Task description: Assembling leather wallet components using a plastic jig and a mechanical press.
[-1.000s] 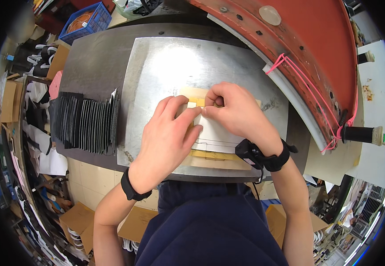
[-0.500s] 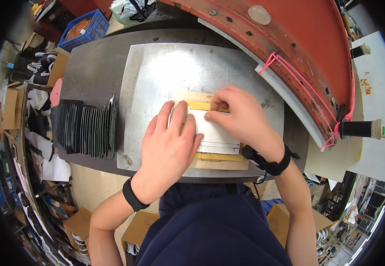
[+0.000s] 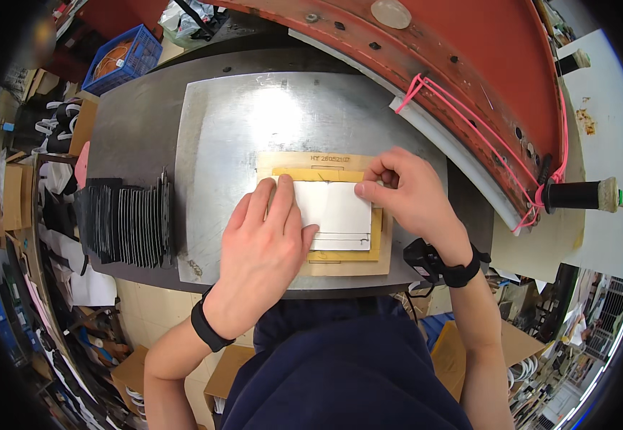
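A white rectangular sheet (image 3: 333, 211) with dark lines along its near edge lies on a yellow piece (image 3: 376, 240). Under both is a tan board (image 3: 290, 160) with dark markings, resting on a bare metal plate (image 3: 218, 129). My left hand (image 3: 261, 244) lies flat with fingers stretched over the sheet's left side and the yellow piece's edge. At the sheet's far right corner, my right hand (image 3: 413, 193) has thumb and forefinger closed on the edge; its other fingers are curled in. My left palm hides the sheet's left part.
To the left stands a row of thin black pieces (image 3: 136, 226). A red machine part (image 3: 469, 64) with pink cord (image 3: 462, 118) looms over the far right, beside a black cylindrical handle (image 3: 573, 195). A blue crate (image 3: 124, 61) sits at the far left.
My right hand has shifted from the middle of the sheet's far edge to its far right corner. The sheet now lies further left and squarer over the yellow piece.
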Demonstrator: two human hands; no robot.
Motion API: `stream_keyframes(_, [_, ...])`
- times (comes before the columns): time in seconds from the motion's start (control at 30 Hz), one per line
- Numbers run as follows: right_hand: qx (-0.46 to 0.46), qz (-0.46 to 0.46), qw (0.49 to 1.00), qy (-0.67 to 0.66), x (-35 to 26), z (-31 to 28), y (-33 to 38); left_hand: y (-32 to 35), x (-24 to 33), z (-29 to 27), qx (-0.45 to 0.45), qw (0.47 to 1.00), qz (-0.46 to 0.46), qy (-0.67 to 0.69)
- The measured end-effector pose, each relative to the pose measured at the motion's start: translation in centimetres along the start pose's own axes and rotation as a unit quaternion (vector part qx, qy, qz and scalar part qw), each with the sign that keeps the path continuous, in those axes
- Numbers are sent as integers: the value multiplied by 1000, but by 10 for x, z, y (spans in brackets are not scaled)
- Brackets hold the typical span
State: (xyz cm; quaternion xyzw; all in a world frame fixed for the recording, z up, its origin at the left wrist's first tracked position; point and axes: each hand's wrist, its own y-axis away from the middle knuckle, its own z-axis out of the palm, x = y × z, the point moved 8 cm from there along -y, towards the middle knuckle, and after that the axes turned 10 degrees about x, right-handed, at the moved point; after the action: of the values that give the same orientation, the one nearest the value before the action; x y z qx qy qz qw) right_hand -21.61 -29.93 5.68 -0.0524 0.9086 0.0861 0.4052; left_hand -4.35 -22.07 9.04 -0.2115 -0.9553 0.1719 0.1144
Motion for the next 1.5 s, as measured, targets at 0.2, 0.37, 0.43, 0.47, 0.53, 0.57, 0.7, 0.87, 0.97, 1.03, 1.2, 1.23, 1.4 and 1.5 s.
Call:
stream_keyframes(0.2, [10, 4, 999, -31, 3, 1, 1, 1, -1, 0, -5, 1000, -9, -15])
stream_keyframes(0.37, [3, 10, 999, -53, 4, 0, 4, 1, -2, 1, -12, 1000, -16, -1])
stream_keyframes(0.43, [-2, 3, 1000, -26, 2, 0, 5, 2, -2, 1, -11, 1000, -20, 3])
stream_keyframes(0.47, [-3, 4, 1000, -26, 1, 0, 4, 2, -2, 0, -8, 1000, -22, 2])
stream_keyframes(0.53, [-9, -6, 1000, -4, 0, 1, 2, 3, -3, 0, -6, 1000, -25, 1])
stream_keyframes(0.57, [-10, -6, 1000, -5, 2, 3, 2, 2, -2, 0, 0, 1000, -18, -1])
stream_keyframes(0.7, [28, 0, 997, -67, 8, 4, 0, 1, -1, 0, 8, 1000, -13, -1])
stream_keyframes(0.87, [75, -24, 995, -55, 10, -3, -7, 2, -1, 1, 4, 1000, -12, -1])
stream_keyframes(0.97, [63, -18, 997, -43, 9, -5, -6, 1, 0, 2, 2, 1000, -13, 0])
stream_keyframes(1.03, [48, 10, 995, -82, 6, -4, -2, 1, 0, 2, 2, 1000, -16, 0])
stream_keyframes(1.2, [26, -42, 998, -43, -8, -5, 13, 2, -2, 2, -5, 999, -34, 15])
stream_keyframes(1.23, [37, -56, 997, -27, -9, -6, 14, 1, -2, 2, -5, 999, -33, 16])
stream_keyframes(1.4, [22, -26, 999, -24, -3, -1, 7, 0, -2, 1, -2, 999, -38, 19])
stream_keyframes(1.5, [0, -4, 999, -45, 0, 1, 3, 2, -2, 0, 3, 1000, -27, 13])
